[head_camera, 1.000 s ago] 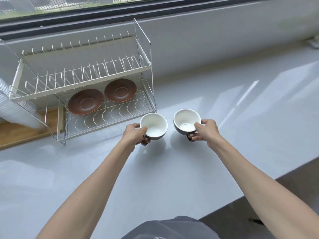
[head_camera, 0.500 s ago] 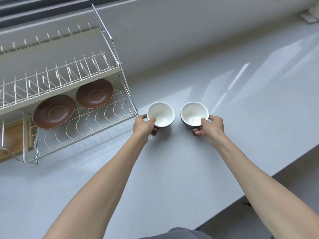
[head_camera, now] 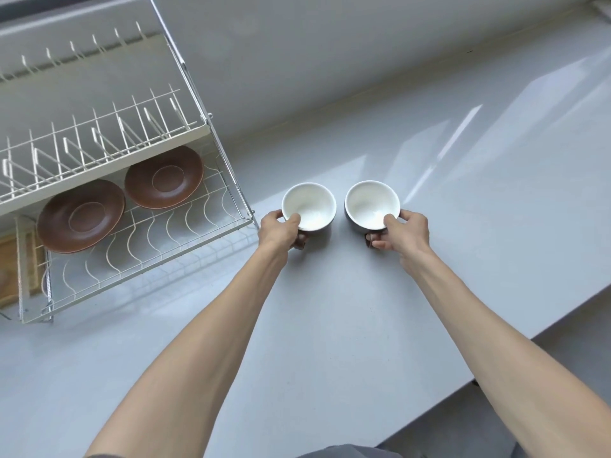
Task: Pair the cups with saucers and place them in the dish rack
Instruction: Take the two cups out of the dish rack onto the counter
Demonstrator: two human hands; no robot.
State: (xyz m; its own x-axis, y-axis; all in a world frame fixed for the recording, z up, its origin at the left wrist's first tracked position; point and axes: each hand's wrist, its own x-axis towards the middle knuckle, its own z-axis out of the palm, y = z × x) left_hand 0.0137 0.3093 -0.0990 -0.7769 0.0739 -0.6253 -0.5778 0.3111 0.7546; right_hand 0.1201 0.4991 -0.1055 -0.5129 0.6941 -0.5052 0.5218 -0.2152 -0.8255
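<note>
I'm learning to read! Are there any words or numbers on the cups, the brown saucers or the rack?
No words, numbers or signs can be read anywhere.
Cups: plain white inside, no print.
Saucers: only a plain ring, no letters.
Dish rack: bare wire, no label.

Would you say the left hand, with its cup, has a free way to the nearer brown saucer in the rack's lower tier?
Probably yes: the left hand holding the white cup is beside the wire rack's open front, and nothing lies on the round brown saucer.
</note>
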